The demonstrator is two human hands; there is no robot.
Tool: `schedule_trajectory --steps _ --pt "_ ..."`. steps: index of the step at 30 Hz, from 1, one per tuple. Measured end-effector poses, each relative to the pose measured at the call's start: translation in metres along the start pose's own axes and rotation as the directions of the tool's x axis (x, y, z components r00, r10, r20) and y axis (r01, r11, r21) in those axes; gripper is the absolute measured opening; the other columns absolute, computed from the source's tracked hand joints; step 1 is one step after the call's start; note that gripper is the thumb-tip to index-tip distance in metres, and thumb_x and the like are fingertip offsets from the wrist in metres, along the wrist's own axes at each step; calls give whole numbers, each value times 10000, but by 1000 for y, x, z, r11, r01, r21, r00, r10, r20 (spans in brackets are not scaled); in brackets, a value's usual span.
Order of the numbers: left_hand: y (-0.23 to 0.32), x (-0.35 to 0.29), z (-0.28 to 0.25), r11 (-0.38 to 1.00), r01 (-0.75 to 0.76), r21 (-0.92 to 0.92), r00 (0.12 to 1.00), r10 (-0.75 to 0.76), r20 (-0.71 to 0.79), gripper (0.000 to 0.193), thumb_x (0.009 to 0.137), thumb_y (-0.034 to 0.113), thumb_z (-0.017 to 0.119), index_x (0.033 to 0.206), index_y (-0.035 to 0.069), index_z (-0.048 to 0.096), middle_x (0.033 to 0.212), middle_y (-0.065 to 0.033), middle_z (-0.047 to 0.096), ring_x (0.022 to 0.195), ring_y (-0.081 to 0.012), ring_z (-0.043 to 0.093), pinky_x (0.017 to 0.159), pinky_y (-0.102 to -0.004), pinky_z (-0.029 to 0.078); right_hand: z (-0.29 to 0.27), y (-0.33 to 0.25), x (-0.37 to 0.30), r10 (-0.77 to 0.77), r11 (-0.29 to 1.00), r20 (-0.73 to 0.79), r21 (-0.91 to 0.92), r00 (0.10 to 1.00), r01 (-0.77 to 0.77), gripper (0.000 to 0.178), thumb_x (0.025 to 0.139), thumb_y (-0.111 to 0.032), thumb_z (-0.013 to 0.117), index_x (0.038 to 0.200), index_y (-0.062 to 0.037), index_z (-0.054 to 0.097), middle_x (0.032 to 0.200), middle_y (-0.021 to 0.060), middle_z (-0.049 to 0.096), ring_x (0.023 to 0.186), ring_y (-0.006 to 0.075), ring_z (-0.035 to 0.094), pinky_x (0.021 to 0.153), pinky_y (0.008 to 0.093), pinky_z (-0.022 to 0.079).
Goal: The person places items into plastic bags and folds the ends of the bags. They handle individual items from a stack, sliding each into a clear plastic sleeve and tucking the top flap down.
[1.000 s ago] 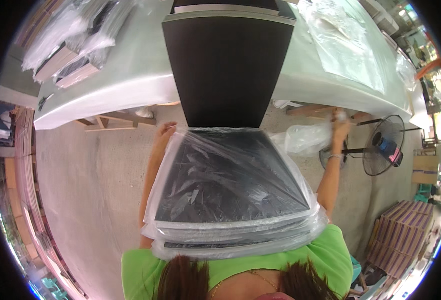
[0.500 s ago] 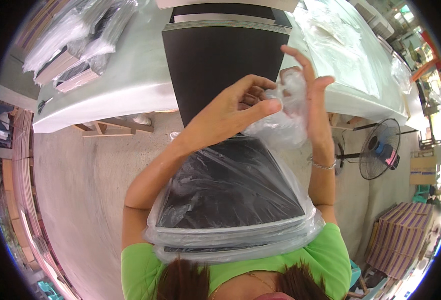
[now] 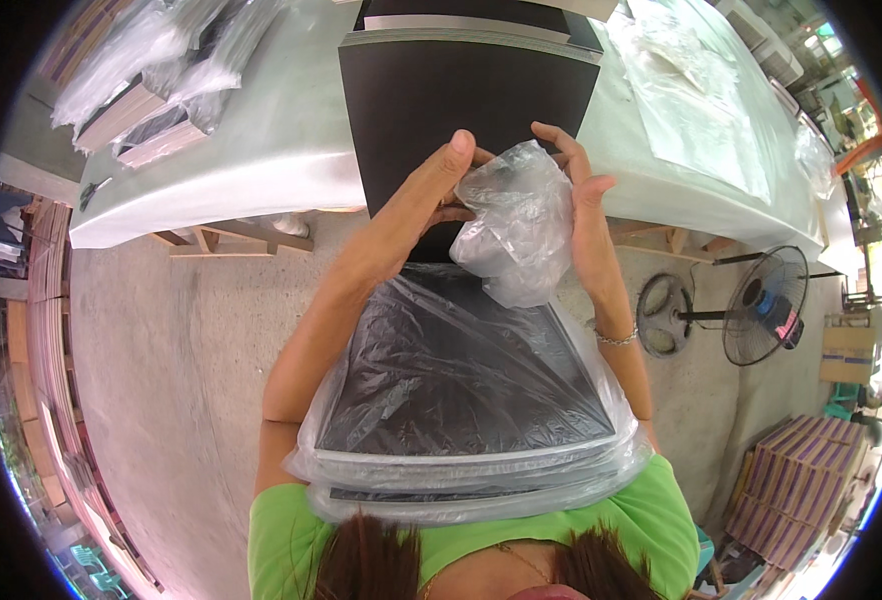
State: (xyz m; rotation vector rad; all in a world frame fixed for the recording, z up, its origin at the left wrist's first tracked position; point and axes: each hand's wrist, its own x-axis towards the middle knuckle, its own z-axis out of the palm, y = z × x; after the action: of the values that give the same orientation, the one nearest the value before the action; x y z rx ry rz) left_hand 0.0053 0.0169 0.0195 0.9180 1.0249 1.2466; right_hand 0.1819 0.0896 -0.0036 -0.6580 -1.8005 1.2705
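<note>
My left hand (image 3: 423, 205) and my right hand (image 3: 589, 215) are raised before me, with a crumpled clear plastic bag (image 3: 516, 215) between them. The left thumb points up, while that hand's other fingers curl behind the plastic, partly hidden. On the right, the fingers bend round the bag's far side and the thumb sticks out. Below the hands, a stack of flat black pieces in clear plastic (image 3: 471, 370) leans against my body. Just beyond the hands, a stack of large black boards or covers (image 3: 461, 95) juts over the table's near edge.
The white-covered table (image 3: 291, 140) spans the far side. Plastic-wrapped bundles (image 3: 161, 110) and scissors (image 3: 92, 192) lie at its left, loose clear plastic (image 3: 696, 115) at its right. A standing fan (image 3: 764, 305) and a striped stack (image 3: 796, 490) are on the right.
Both hands have shifted left with the plastic bag, which now hangs more upright and spread between them. The left thumb has swung from pointing right to pointing up.
</note>
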Motion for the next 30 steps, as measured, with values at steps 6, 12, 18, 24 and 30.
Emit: schedule_trajectory --steps 6,12,18,24,30 --pt "-2 8 -5 929 -154 336 988 151 34 323 870 340 583 1005 46 590 851 6 576 807 -72 524 733 -192 403 5 -11 -2 -180 944 62 -270 982 190 683 923 -557 182 1256 -8 416 1154 174 476 1041 286 448 940 346 317" --pt "7 2 -15 848 -47 528 995 -5 95 251 850 257 616 960 31 609 790 21 563 768 -52 512 687 -188 406 3 1 -4 -143 961 31 -236 989 146 694 920 -565 178 1244 -2 422 1150 164 476 1026 287 458 937 331 321" --pt "3 -4 -4 992 -125 32 975 117 190 255 849 167 585 1071 48 549 934 -4 523 854 -77 487 757 -207 392 10 13 -14 98 939 128 316 987 -134 538 948 -482 274 1240 -52 412 1175 78 470 1073 180 461 917 291 358" --pt "-31 1 5 816 -255 518 966 242 94 289 788 190 646 1004 23 551 997 -65 461 886 -150 490 772 -272 414 17 26 -20 269 676 110 686 957 -269 301 960 -253 388 1199 -73 423 1180 55 471 1085 149 475 918 300 400" --pt "-18 -1 -1 902 -149 405 987 162 4 209 834 184 614 953 26 546 887 -29 535 839 -126 527 758 -244 416 8 47 -19 391 393 92 883 916 -256 305 947 -203 404 1223 -77 431 1150 56 529 1069 190 510 943 353 410"
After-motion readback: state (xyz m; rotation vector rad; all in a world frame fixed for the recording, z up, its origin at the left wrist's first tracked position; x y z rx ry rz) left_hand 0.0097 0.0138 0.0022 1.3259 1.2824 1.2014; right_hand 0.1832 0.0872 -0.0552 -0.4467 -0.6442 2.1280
